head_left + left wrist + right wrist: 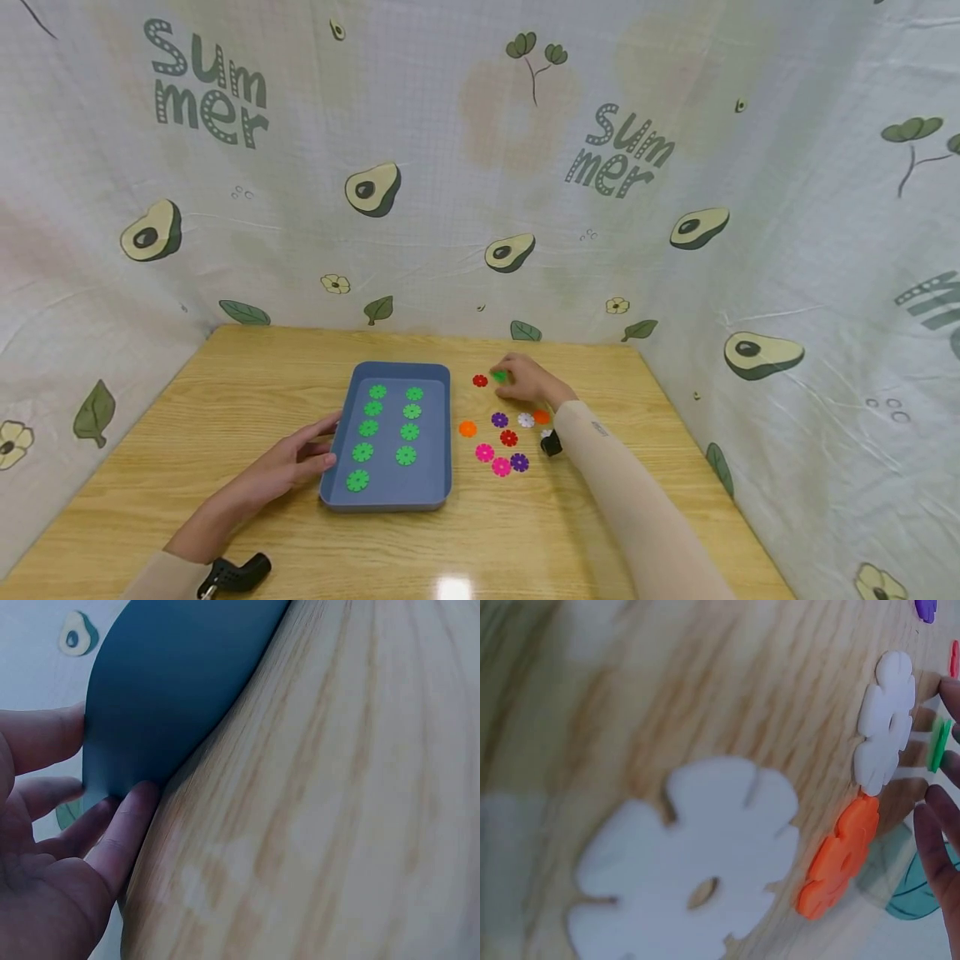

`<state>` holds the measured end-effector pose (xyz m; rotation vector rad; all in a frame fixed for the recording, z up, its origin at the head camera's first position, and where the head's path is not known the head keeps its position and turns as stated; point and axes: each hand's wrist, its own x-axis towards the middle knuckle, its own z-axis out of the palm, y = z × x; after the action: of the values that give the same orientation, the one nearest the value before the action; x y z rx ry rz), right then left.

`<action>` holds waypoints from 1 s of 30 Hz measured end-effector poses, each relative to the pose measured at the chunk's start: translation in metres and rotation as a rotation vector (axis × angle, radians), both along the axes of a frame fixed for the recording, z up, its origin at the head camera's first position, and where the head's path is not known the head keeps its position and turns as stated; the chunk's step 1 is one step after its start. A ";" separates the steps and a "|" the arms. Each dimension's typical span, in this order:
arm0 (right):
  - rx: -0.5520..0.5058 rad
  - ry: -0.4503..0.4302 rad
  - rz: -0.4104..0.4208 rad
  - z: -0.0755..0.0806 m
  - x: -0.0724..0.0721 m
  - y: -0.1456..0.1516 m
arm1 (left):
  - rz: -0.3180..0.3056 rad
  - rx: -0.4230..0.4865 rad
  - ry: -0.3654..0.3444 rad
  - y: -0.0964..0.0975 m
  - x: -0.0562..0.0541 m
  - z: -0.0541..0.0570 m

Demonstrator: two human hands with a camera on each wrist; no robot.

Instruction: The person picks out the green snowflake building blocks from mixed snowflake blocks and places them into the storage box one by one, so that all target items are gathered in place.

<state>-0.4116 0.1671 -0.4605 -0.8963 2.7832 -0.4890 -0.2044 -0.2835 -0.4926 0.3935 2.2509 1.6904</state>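
Note:
My left hand (pixel 291 457) rests its fingertips against the outer left wall of a blue-grey tray (pixel 427 492); in the left wrist view the fingers (pixel 129 829) touch that wall from outside. Inside the tray, several green flower-shaped discs (pixel 368 427) lie flat in two columns, the left one longer. To the right of the tray, my right hand (pixel 528 381) pinches another green flower-shaped disc (pixel 500 377) between thumb and fingers, at the far side of the loose discs. The right wrist view shows this disc (pixel 939 746) edge-on at the fingertips.
Loose flower-shaped discs lie on the wooden table (pixel 480 542) right of the tray: red (pixel 480 381), orange (pixel 467 428), purple (pixel 499 420), pink (pixel 484 452) and white (pixel 526 420). One white disc (pixel 697 855) is partly under the right wrist. A printed curtain (pixel 450 208) surrounds the table.

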 end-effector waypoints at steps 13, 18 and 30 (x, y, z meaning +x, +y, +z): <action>-0.013 0.006 -0.005 -0.002 0.001 0.001 | 0.006 -0.011 -0.003 -0.001 0.001 -0.002; -0.009 -0.015 -0.025 -0.002 0.005 0.000 | 0.013 -0.018 -0.005 -0.001 0.000 -0.004; -0.015 0.023 0.035 0.009 0.014 -0.002 | 0.025 -0.011 -0.016 -0.001 0.000 -0.003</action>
<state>-0.3974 0.1646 -0.4513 -0.9578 2.7825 -0.4984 -0.2043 -0.2848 -0.4958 0.3501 2.2620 1.6865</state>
